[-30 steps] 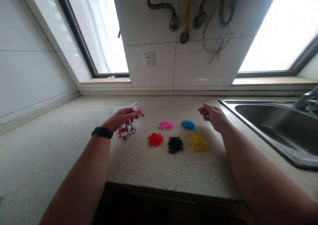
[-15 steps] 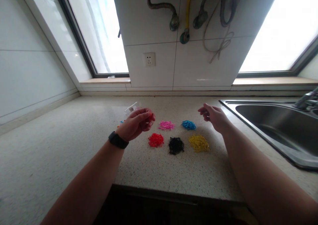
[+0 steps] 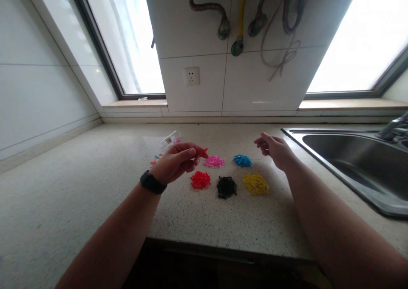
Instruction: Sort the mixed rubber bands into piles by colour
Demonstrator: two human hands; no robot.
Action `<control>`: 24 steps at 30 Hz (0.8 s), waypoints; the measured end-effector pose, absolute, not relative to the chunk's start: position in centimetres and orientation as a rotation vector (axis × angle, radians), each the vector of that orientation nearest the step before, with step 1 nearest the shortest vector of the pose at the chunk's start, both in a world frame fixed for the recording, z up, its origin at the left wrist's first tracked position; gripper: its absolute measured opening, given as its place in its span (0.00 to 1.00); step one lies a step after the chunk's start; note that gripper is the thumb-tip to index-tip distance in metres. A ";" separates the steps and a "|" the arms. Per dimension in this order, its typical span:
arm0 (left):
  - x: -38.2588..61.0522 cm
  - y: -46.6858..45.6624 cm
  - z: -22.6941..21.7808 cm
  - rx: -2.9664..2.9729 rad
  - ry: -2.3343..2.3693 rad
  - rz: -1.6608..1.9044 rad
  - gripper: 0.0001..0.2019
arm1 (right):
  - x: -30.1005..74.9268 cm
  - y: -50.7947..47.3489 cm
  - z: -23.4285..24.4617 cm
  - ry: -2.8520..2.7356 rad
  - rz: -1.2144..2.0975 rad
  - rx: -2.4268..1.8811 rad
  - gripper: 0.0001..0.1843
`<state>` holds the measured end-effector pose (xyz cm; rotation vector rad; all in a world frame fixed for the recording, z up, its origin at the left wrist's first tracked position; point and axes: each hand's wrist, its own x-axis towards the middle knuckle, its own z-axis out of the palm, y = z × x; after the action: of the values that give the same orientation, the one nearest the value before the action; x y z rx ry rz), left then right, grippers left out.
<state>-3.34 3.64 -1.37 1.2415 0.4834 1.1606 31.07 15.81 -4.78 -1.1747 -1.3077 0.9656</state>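
Note:
My left hand [image 3: 180, 161], with a black band on the wrist, pinches a small thin red plastic piece [image 3: 203, 153] at its fingertips. It hovers left of the pink pile [image 3: 214, 161] and above the red pile [image 3: 200, 180] of similar small pieces. My right hand [image 3: 270, 148] is held to the right of the blue pile [image 3: 242, 160], its fingers drawn together; whatever may be between them is too small to see. The black pile [image 3: 226, 187] and the yellow pile [image 3: 256, 183] lie in the nearer row on the counter.
Behind my left hand lies a clear plastic container [image 3: 168, 140] with some pink in it. Mixed coloured pieces [image 3: 155, 159] are partly hidden by that hand. A steel sink [image 3: 350, 161] is set into the speckled counter [image 3: 95, 195] at right. The tiled wall has a socket [image 3: 191, 76].
My left hand has turned and its fingers have reached a little to the right, bringing the red piece out to the fingertips. My right hand stays in place.

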 end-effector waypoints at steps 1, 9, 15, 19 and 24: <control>-3.4 3.6 -1.4 1.261 0.486 1.151 0.11 | 31.1 15.8 -4.8 -1.310 0.966 -1.173 0.23; -2.6 3.2 -1.4 1.307 0.511 1.169 0.11 | 31.1 16.0 -5.0 -1.323 0.959 -1.144 0.24; -2.3 3.1 -1.6 1.314 0.509 1.161 0.08 | 31.1 15.9 -4.9 -1.312 0.971 -1.145 0.24; -2.2 3.2 -1.8 1.329 0.528 1.163 0.07 | 31.0 15.9 -4.8 -1.315 0.967 -1.142 0.23; -2.0 3.0 -1.6 1.334 0.485 1.162 0.06 | 30.9 15.8 -4.7 -1.324 0.962 -1.154 0.24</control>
<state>-1.99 3.04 -1.62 1.3339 0.4853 1.1616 30.92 15.76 -4.74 -1.1544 -1.3243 0.9618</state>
